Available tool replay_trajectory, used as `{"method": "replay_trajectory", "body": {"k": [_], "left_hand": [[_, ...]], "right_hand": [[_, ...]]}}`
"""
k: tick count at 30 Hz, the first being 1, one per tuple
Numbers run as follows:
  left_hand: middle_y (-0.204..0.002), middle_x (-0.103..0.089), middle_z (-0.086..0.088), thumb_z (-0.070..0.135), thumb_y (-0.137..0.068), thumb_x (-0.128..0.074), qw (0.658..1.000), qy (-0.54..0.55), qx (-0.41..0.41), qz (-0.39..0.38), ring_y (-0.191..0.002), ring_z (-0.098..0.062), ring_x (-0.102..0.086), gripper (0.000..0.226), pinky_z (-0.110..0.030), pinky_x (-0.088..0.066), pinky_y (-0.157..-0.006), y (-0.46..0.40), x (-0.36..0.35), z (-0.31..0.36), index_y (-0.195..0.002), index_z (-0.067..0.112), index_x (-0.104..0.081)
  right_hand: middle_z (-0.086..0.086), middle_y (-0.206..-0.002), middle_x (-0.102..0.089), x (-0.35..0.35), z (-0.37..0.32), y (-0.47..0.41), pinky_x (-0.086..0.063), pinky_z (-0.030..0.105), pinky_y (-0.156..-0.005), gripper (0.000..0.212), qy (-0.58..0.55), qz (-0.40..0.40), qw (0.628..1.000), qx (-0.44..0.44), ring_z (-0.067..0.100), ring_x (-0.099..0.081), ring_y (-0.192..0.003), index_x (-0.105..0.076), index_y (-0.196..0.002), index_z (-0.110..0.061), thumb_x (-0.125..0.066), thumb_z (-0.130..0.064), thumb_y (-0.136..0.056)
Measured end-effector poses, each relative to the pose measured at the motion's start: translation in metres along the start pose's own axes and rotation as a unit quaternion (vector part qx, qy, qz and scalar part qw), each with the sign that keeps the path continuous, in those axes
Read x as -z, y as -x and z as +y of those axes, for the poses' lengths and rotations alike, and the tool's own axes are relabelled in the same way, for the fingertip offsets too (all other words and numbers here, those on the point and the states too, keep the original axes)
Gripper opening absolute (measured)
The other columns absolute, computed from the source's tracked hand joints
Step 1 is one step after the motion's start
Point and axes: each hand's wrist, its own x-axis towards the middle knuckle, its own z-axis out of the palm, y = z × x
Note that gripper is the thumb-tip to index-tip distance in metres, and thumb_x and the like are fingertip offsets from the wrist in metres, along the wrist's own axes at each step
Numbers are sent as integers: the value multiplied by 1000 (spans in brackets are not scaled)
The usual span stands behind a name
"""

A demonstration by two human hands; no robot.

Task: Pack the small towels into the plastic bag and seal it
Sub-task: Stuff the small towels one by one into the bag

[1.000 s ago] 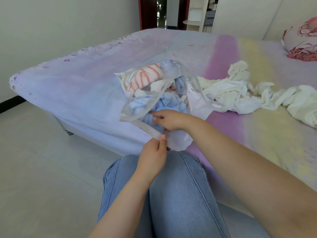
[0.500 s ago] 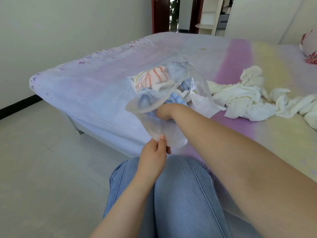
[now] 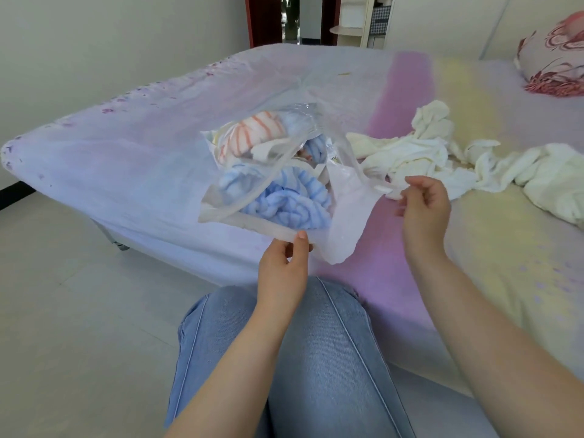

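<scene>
A clear plastic bag (image 3: 343, 213) lies on the bed with its mouth open toward me. Inside are a blue striped towel (image 3: 284, 207), an orange-and-white striped towel (image 3: 252, 134) and some white cloth. My left hand (image 3: 282, 270) pinches the near edge of the bag's mouth between thumb and fingers. My right hand (image 3: 423, 207) pinches the far right edge of the mouth, pulling it out to the right. White towels (image 3: 420, 153) lie loose in a heap on the bed just behind my right hand.
The bed (image 3: 126, 159) has a pale purple, pink and yellow sheet. A flowered pillow (image 3: 556, 58) lies at the far right. My knee in blue jeans (image 3: 316, 358) is below the bag. Tiled floor (image 3: 63, 295) is on the left, a doorway (image 3: 294, 17) at the back.
My right hand has come out of the bag, where it was pushing the blue towel in, and has taken hold of the bag's right mouth edge. The left hand has kept its grip.
</scene>
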Motion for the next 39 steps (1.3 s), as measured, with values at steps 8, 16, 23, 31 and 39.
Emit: {"method": "replay_trajectory", "body": {"k": [8,16,23,31,39], "left_hand": [[-87,-73,9,40,-98,-49,999,-31,2,-11,-92,-15,-67,30,-50,-53,-89,-13,4,6,-75,30,-65],[-76,-72,9,39,-99,-47,999,-5,-7,-31,-82,-6,-69,36,-45,-55,-87,-11,4,4,-79,18,-68],[-109,-74,5,79,-76,-41,933,92,77,-339,-101,-13,-70,71,-44,-56,-90,10,0,5,-124,29,-58],[-88,-73,4,25,-88,-70,931,52,21,-360,-81,-9,-63,11,-26,-50,-72,24,-6,-1,-96,18,-71],[-83,-65,8,30,-83,-74,978,-62,-66,-190,-62,1,-53,24,-12,-43,-59,27,-4,7,-96,28,-55]], "right_hand": [[13,-119,-52,-24,76,-111,-50,32,-75,52,223,-158,938,-214,22,-59,-89,-44,-138,-1,-51,-2,-87],[-4,-82,-56,6,46,-19,-40,19,-67,17,160,-55,985,-23,15,-53,-78,-57,-88,-14,-51,-2,-77],[-3,-60,-54,61,-46,101,-30,15,-47,30,-9,-352,928,-119,9,-42,-54,-65,-60,-21,-42,-2,-59],[-14,-104,-60,57,-35,81,-44,21,-85,31,180,-162,969,50,5,-55,-97,-60,-94,-37,-48,-10,-86],[12,-131,-54,79,74,14,-33,43,-103,39,525,-154,837,1,34,-46,-125,-59,-112,-23,-66,-42,-79]]}}
